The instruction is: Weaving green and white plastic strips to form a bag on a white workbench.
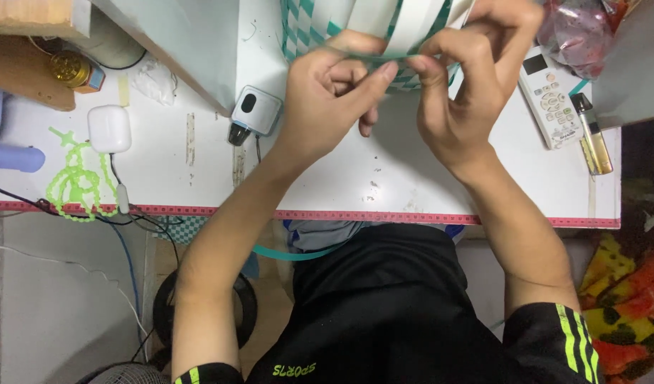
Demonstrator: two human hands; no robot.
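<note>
A woven piece of green and white flat strips (305, 21) lies at the far middle of the white table (327, 178). My left hand (330, 99) pinches a thin green strip (373, 57) at the weave's near edge between thumb and fingers. My right hand (469, 85) grips the same strip and the white strips (412, 21) just to its right. Both hands meet over the near edge of the weave, fingertips almost touching. Part of the weave is hidden behind my fingers.
A white remote control (551, 99) and a small yellowish bottle (593, 135) lie at the right. A white earbud case (108, 128), a green bead string (74, 178) and a small white device (254, 112) sit at the left. A red tape measure (341, 215) runs along the near edge.
</note>
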